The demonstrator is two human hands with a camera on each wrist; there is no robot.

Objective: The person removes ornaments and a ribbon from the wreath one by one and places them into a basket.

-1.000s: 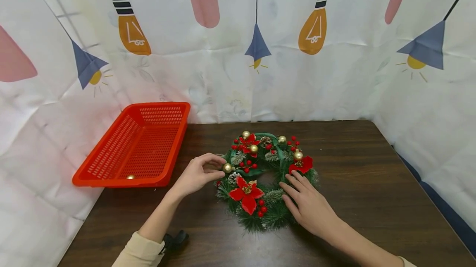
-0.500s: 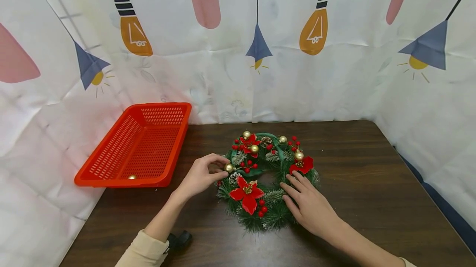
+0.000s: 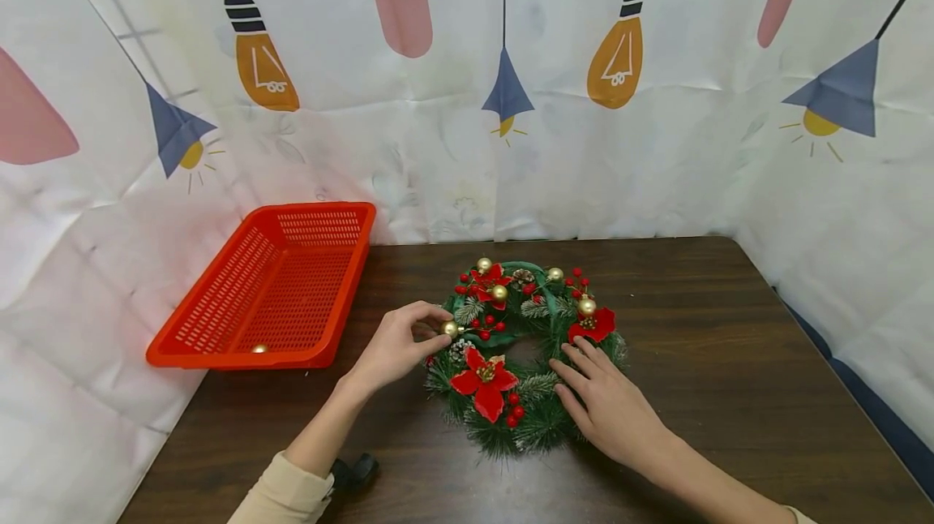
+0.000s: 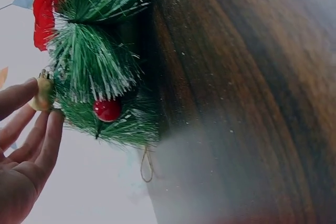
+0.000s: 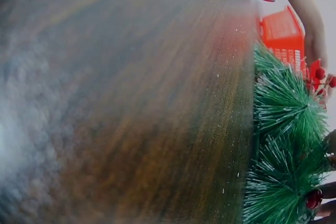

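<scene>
A green Christmas wreath lies on the dark wooden table, trimmed with red poinsettias, red berries, pine cones and several gold balls. At its left edge my left hand pinches a small gold ball ornament between thumb and fingers. The left wrist view shows that gold ball against the needles, its cap upward. My right hand rests with spread fingers on the wreath's right side, below a red flower. Only its fingertips show at the edge of the right wrist view, beside a red berry.
A red plastic basket stands at the left back of the table, tilted in view, with one gold ball inside. A white curtain printed with lamps hangs behind the table. A thin gold loop hangs off the wreath's edge.
The left hand has shifted very slightly to the right with its fingers closer about the gold ball. The right hand and the wreath stay nearly still.
</scene>
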